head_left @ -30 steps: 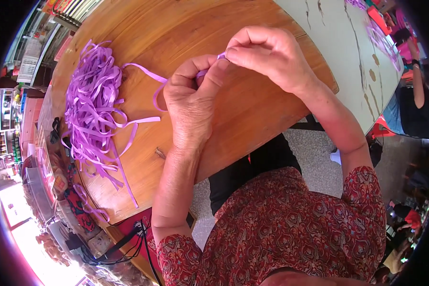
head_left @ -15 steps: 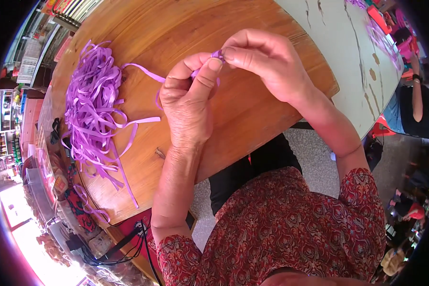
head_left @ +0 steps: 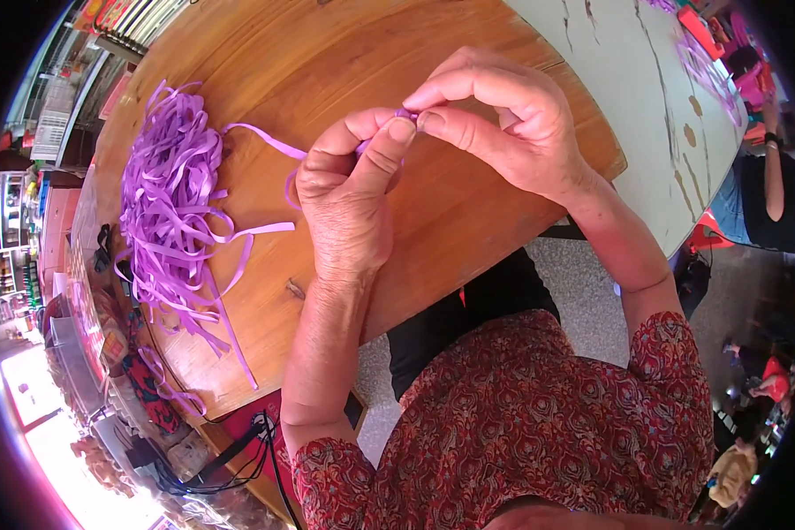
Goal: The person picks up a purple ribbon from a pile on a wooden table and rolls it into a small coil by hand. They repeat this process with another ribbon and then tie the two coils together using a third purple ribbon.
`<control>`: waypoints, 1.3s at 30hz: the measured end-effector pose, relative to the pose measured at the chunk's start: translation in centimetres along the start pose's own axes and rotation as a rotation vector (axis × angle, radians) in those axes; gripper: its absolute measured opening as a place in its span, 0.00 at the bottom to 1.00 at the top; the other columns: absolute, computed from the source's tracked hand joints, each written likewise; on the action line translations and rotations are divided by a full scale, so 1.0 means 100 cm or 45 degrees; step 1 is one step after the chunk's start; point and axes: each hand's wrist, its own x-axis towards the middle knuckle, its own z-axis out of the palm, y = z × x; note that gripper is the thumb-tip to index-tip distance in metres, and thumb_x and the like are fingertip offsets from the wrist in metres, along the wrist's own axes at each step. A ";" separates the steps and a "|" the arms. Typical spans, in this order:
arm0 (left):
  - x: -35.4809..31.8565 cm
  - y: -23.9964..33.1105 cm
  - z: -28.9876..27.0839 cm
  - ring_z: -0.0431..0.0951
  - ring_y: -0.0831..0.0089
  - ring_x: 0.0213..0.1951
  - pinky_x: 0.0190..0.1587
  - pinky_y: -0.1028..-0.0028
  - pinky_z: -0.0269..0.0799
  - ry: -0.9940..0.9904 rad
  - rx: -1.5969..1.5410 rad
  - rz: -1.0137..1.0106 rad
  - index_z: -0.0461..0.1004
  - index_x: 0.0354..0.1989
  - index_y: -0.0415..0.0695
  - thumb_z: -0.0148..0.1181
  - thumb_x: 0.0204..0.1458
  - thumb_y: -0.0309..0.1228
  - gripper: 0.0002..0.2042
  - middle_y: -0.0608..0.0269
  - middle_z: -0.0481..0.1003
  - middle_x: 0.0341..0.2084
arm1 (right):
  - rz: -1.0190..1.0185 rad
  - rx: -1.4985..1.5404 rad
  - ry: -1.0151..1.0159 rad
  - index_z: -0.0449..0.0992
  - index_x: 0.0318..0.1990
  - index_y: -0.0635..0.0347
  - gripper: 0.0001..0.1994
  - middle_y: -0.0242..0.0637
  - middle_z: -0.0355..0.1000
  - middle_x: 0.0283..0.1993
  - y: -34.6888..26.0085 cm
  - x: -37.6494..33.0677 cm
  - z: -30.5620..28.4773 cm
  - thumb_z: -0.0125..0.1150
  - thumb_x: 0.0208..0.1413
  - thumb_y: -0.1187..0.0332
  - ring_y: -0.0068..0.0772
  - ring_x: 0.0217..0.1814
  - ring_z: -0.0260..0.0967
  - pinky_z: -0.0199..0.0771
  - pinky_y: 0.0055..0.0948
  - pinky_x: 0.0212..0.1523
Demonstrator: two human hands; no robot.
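"What surrounded the hands?"

"Working from afar, I saw through the head camera a curved-edged, brown wooden tabletop (head_left: pixel 468 208). A tangled heap of flat, shiny purple strips (head_left: pixel 172 203) covered part of its left side, apart from the bare left hand (head_left: pixel 349 181). A white tabletop with dark streaks (head_left: pixel 627 106) showed beyond the right edge. Black cables (head_left: pixel 261 442) hung at the lower left, and another person's bare forearm (head_left: pixel 774 181) appeared at the far right."

"Which way did the handled strip point?"

"One narrow, flat purple strip (head_left: pixel 265 139) ran from the heap rightward and slightly down, its long axis roughly left to right. The left hand stood in the way, hiding its middle; a short bit showed between the fingertips, above the wooden tabletop."

"And the grip?"

"The left thumb and forefinger pinched that bit, the other fingers curled. The bare right hand (head_left: pixel 512 124) pinched it from the other side, thumb against forefinger, remaining fingers loosely bent."

"Could you read any labels?"

"I noticed printed papers (head_left: pixel 55 110) stacked at the upper left, too small and warped to read."
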 end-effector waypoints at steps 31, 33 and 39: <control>-0.004 0.002 0.007 0.67 0.87 0.29 0.32 0.86 0.62 -0.025 0.079 -0.111 0.76 0.33 0.38 0.60 0.48 0.19 0.04 0.72 0.73 0.27 | -0.200 -0.357 -0.038 0.76 0.43 0.63 0.14 0.35 0.72 0.41 -0.002 0.001 -0.024 0.62 0.47 0.72 0.31 0.42 0.68 0.66 0.26 0.43; -0.006 0.004 0.011 0.67 0.87 0.29 0.33 0.86 0.62 -0.009 0.081 -0.117 0.76 0.33 0.38 0.60 0.48 0.19 0.04 0.72 0.73 0.26 | -0.368 -0.544 -0.096 0.76 0.43 0.62 0.17 0.35 0.72 0.41 -0.005 0.001 -0.021 0.65 0.43 0.70 0.34 0.42 0.68 0.66 0.28 0.42; -0.005 0.006 0.008 0.67 0.88 0.27 0.30 0.86 0.63 0.002 0.291 -0.036 0.76 0.32 0.38 0.60 0.48 0.19 0.03 0.72 0.73 0.24 | -0.366 -0.820 -0.204 0.77 0.30 0.60 0.12 0.29 0.70 0.29 -0.007 -0.004 -0.023 0.67 0.33 0.70 0.32 0.35 0.66 0.64 0.30 0.37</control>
